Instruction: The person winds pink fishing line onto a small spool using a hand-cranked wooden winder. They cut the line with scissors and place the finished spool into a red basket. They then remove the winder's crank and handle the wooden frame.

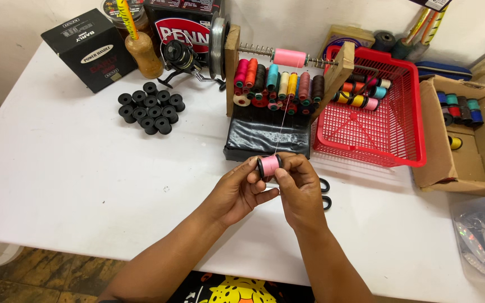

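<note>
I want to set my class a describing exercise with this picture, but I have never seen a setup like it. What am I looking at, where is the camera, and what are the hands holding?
There is one picture, taken from a camera on a person's head, looking down at their own bare hands over a white table. The left hand and right hand together hold a small pink spool. A thin thread runs from it up to a larger pink spool on a wooden rack's rod. Below that rod sit many coloured thread spools. To the left lies a cluster of empty black bobbins and a fishing reel; to the right, a red basket and a cardboard box with more spools.
</note>
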